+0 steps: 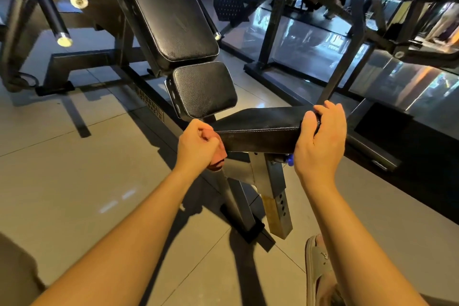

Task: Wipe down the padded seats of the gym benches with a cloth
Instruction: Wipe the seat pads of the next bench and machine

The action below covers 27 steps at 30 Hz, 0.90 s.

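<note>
A black padded seat [260,129] sits on a metal post right in front of me. My left hand [197,145] is closed around a bunched reddish-pink cloth [218,154] and presses it against the seat's left end. My right hand [323,136] grips the seat's right end, fingers curled over the top edge. Beyond it stands an incline bench with a small black seat pad [203,89] and a long black back pad [171,12] rising away to the upper left.
The seat's steel post and foot [275,206] stand on the tiled floor just ahead of my sandalled foot [319,271]. Black bars with capped ends [65,41] jut from a machine at the upper left. A dark rack frame [347,40] and mirrored panels lie to the right.
</note>
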Tool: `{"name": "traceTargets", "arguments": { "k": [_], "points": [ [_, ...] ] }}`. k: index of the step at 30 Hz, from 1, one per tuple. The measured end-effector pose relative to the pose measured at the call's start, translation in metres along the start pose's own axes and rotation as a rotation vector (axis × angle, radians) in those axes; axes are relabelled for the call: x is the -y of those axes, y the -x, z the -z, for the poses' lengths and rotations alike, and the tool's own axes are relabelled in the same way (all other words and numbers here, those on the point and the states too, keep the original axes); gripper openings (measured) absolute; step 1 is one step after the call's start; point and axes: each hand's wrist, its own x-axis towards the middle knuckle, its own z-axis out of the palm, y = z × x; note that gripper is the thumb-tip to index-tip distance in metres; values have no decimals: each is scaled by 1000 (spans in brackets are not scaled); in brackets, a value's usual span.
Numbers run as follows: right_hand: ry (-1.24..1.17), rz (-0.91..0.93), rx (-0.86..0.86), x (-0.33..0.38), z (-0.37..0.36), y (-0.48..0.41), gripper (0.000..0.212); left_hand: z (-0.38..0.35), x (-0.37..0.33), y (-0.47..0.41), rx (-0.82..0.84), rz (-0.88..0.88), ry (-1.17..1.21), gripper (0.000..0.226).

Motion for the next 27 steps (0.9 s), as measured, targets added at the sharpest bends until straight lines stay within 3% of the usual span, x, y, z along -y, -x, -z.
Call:
{"name": "traceTargets", "arguments": {
  "k": [4,9,12,18,21,24,27],
  "points": [
    [6,-22,5,0,-1,1,58,-16,-18,15,62,-168,52,18],
    [9,-14,9,-2,0,1,54,16,43,-14,-21,149,-56,35],
    [7,10,15,-3,0,-1,53,23,76,-4,0,293,-84,21],
    [107,-21,85,10,9,-3,53,33,57,15,123,182,-24,28],
    [201,151,83,41,13,7,32,56,33,10,204,126,-64,24],
    [153,295,319,88,8,25,18,81,-7,11,273,92,-21,20],
    [96,145,644,118,-6,40,19,110,-49,14,374,70,89,15]
  ]
}}
